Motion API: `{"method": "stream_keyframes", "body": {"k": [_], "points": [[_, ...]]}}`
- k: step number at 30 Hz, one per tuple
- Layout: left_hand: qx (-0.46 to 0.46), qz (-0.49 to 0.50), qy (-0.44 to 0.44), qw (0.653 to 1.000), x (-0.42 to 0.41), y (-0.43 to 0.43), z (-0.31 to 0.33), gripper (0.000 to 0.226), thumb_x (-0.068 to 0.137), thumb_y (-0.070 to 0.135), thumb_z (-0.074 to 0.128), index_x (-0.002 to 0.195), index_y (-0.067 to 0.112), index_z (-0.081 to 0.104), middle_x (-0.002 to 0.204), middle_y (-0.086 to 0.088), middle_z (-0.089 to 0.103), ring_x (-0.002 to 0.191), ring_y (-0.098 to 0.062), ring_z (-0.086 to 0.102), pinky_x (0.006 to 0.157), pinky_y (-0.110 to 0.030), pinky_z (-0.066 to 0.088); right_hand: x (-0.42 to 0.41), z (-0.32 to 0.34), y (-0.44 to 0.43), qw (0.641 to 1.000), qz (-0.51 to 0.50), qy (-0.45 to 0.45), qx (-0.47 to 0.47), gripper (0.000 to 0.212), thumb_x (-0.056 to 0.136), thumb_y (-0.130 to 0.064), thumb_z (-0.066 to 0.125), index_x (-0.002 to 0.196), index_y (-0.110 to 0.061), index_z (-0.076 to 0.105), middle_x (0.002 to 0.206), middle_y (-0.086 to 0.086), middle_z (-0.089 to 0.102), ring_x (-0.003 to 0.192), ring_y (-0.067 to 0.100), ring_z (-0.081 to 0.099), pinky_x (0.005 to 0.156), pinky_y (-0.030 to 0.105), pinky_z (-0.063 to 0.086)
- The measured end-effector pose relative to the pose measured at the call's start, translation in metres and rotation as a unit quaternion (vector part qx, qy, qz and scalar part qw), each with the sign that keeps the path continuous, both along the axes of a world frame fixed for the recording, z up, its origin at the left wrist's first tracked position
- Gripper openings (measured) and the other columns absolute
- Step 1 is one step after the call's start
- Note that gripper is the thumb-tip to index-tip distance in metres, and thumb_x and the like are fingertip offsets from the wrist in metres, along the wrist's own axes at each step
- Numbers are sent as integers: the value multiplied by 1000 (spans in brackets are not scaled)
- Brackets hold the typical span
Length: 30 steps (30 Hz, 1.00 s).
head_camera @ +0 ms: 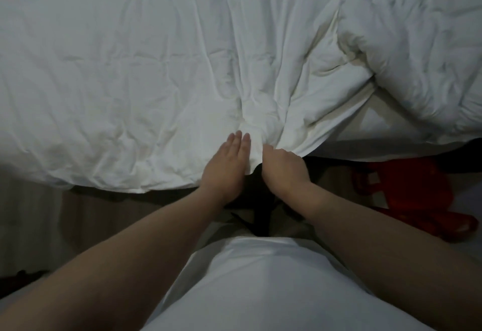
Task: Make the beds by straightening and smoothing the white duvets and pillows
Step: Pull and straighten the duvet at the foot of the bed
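Head: left hand [226, 159] flat on duvet [130, 69]; right hand [283, 165] grips edge

No legible text, labels, brands, numbers or signs, white duvet [130, 69] plain and unmarked, red item [417, 184] at lower right too dim to read.

The white duvet [146, 75] lies spread but creased (bunched into folds at its near edge).
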State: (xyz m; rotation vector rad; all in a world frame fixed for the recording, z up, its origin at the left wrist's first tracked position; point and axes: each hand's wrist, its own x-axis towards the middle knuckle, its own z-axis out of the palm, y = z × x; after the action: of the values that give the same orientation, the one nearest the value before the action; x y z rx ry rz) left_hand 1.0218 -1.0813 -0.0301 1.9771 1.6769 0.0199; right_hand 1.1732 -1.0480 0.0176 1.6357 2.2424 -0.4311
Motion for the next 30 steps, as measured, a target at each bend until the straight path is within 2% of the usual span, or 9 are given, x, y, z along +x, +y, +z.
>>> {"method": "stream_keyframes", "body": {"k": [3, 7, 12, 15, 18, 21, 24, 26, 30], "points": [[6, 39, -31, 999, 28, -12, 4, 82, 101, 28, 54, 161, 5, 3, 168, -15, 8, 156, -27, 8, 127, -39, 16, 18, -3, 8, 997, 51, 57, 13, 19, 101, -17, 51, 119, -13, 55, 95, 7, 71, 81, 27, 70, 62, 32, 44], [7, 186, -40, 982, 52, -6, 11, 67, 102, 10, 47, 161, 10, 14, 167, -8, 21, 154, -19, 21, 123, -34, 24, 45, -19, 21, 985, 102, 136, 16, 23, 104, -19, 45, 125, -15, 55, 93, 8, 71, 77, 30, 69, 63, 36, 48], [43, 267, -18, 962, 60, -11, 22, 54, 101, 12, 38, 155, 9, 36, 160, -10, 37, 148, -23, 36, 120, -30, 24, 98, -44, 59, 982, 156, 100, -27, 20, 104, -13, 42, 115, -13, 58, 105, 11, 68, 90, 33, 68, 67, 35, 41], [61, 308, -4, 949, 58, -21, 28, 60, 93, 14, 32, 150, 2, 43, 155, -17, 43, 143, -30, 42, 118, -31, 23, 138, -51, 97, 990, 125, 43, -39, 22, 102, -12, 40, 112, -11, 60, 115, 16, 65, 105, 35, 65, 81, 40, 49], [77, 287, 26, 955, 56, -26, 34, 57, 92, 6, 36, 148, -3, 44, 152, -21, 45, 141, -36, 45, 117, -36, 26, 173, -53, 124, 992, 121, -1, -30, 27, 103, -13, 37, 119, -13, 59, 122, 16, 64, 111, 35, 64, 88, 41, 49], [60, 280, 43, 957, 59, -22, 34, 55, 97, -5, 42, 152, 0, 38, 158, -18, 38, 147, -31, 37, 120, -38, 27, 188, -48, 118, 993, 118, 9, -24, 26, 104, -12, 36, 121, -11, 55, 122, 16, 62, 110, 35, 63, 86, 41, 48], [26, 252, 48, 966, 74, -13, 32, 68, 94, -4, 44, 159, 8, 25, 166, -11, 24, 154, -22, 22, 122, -37, 22, 206, -40, 71, 980, 146, -38, -131, 23, 101, -9, 41, 117, -6, 58, 120, 19, 60, 108, 36, 63, 83, 39, 48], [-6, 178, 62, 982, 94, -7, 26, 80, 90, -1, 49, 162, 12, 14, 169, -7, 14, 156, -19, 12, 124, -33, 17, 217, -30, 34, 965, 161, -65, -195, 23, 99, -10, 46, 116, -4, 61, 119, 19, 60, 108, 36, 63, 83, 37, 48], [-63, 0, 23, 998, 147, 8, 6, 101, 85, 20, 68, 162, 15, 3, 170, -9, -2, 157, -24, -1, 127, -35, 8, 209, -14, 21, 988, 79, -5, -132, 20, 99, -17, 49, 110, -7, 62, 110, 18, 63, 99, 36, 64, 70, 35, 41]]}}
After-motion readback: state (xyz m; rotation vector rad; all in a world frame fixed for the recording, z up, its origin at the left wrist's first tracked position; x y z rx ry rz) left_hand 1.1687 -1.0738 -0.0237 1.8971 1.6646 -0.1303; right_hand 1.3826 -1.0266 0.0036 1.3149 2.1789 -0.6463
